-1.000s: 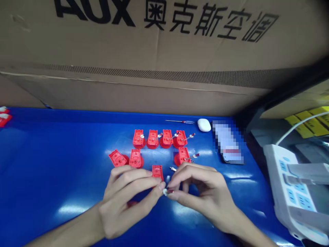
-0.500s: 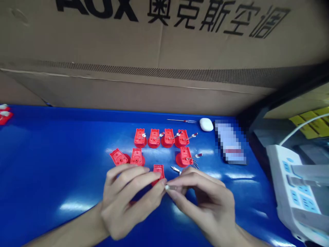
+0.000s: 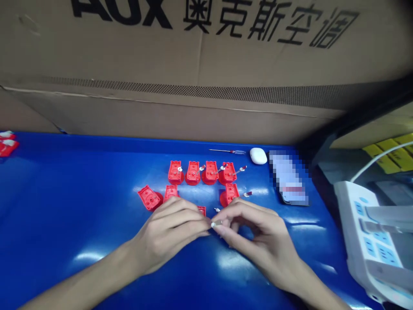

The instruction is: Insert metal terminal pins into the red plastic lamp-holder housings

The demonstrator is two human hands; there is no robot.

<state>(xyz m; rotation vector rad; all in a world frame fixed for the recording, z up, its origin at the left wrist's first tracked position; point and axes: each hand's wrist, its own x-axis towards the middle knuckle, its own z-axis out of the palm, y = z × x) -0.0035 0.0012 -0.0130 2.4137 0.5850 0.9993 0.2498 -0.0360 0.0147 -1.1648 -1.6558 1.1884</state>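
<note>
Between the thumb and fingers of my right hand is a small metal part with a white tip. My left hand meets it from the other side, fingers closed at the white end; what they grip is hidden. Just beyond my hands stand several red plastic housings, such as one at the back, one at the right and a tilted one. Thin metal pieces with white ends stick out of some. My left hand partly covers a nearer red housing. Another small white-ended piece lies beside my right fingers.
The blue tabletop carries a screwdriver, a white rounded case and a phone at the back right. A white device stands on the right. Behind rises a large cardboard box. Red-and-white pieces lie far left.
Both hands have shifted slightly up and away from me with the metal part. The left fingers have drawn together and cover more of the near red housing.
</note>
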